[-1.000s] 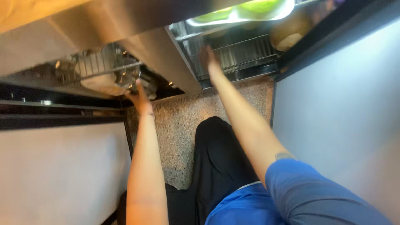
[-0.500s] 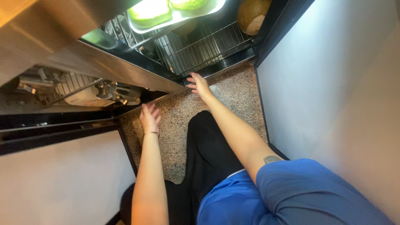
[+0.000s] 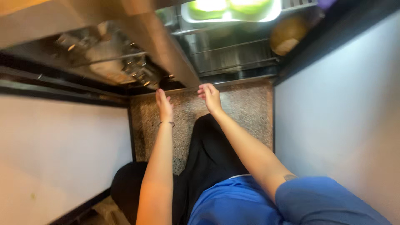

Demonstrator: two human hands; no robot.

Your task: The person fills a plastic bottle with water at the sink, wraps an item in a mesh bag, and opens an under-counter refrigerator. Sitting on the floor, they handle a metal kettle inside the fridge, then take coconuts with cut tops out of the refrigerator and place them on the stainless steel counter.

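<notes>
Speckled stone floor point(image 3: 246, 112) btwn white cabinet fronts, seen from above; person stands w/ both arms stretched fwd toward an open fridge-like unit. Left hand point(image 3: 164, 105) flat, fingers together, empty, just below the edge of a steel door panel point(image 3: 162, 50). Right hand point(image 3: 210, 96) loosely curled, also empty, near the unit's bottom sill point(image 3: 233, 81); hands apart, holding nothing. Inside: wire shelves point(image 3: 233, 54), white tray point(image 3: 229, 10) w/ green items up top, round brownish item point(image 3: 287, 35) at right. Wire basket w/ metal bits point(image 3: 125, 62) at left, blurred. Judged: nothing picked up yet, unit open, hands at threshold only. Room: narrow aisle, white wall point(image 3: 341, 108) close on right, cabinet point(image 3: 62, 146) close on left; door edge is nearest snag for left hand.
</notes>
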